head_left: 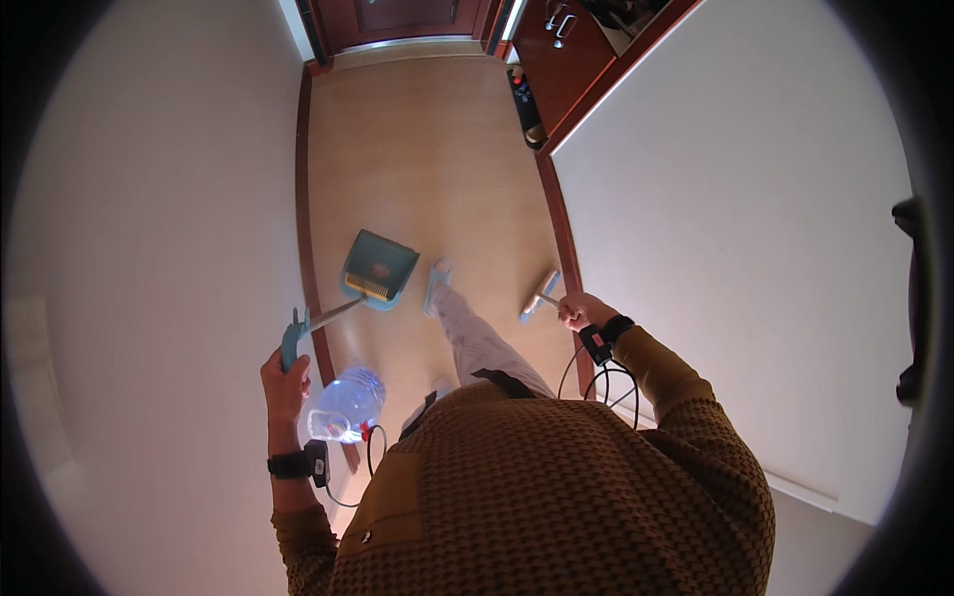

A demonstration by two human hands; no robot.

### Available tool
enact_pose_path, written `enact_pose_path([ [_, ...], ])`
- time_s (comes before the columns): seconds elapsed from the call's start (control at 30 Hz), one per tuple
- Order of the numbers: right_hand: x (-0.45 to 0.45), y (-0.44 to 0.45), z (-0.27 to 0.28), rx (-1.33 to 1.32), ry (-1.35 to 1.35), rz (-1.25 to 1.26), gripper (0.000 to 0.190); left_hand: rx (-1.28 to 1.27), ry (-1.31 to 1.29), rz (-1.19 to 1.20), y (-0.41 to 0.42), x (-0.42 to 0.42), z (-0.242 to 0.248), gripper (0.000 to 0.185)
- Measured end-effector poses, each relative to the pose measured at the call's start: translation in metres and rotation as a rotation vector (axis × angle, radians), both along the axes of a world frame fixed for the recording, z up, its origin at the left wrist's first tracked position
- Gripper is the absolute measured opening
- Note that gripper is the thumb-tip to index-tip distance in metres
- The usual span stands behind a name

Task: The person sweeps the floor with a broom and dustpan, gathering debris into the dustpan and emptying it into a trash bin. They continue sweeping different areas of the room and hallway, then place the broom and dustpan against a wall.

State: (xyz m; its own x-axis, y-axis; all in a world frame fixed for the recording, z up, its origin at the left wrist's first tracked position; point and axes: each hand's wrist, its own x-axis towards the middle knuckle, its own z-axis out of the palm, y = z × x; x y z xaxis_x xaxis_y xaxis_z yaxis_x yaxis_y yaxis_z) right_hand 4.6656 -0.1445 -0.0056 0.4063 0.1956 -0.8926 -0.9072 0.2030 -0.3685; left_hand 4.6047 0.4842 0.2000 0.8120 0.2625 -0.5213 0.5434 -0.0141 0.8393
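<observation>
My left hand (285,380) grips the blue handle end of a long-handled dustpan (380,257), whose pan is over the floor left of my foot. A yellow comb-like strip crosses the pan near the pole, and a small reddish patch of debris or reflection shows inside; I cannot tell which. My right hand (581,311) is closed around the pole of a broom (539,296). The broom's pale head with bluish bristles is near the baseboard of the right wall. Much of the broom's pole is hidden by my hand and arm.
A large clear bluish plastic water bottle (350,401) is by the left wall, below the dustpan. Reddish-brown baseboards (303,201) line both walls. A dark red door (402,18) closes the far end. A cabinet (563,63) stands at the upper right, with a dark narrow tray-like object (526,108) beside it.
</observation>
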Motion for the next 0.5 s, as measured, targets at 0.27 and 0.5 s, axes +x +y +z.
enact_pose_path([
  [0.27,0.195,0.113,-0.027,-0.261,0.091,0.071,0.022,-0.044,0.038,0.1,0.05,0.081,-0.047,0.012],
  [0.5,0.322,0.173,0.027,-0.225,-0.237,0.329,0.029,-0.063,0.054,0.135,0.071,0.154,-0.037,0.012],
])
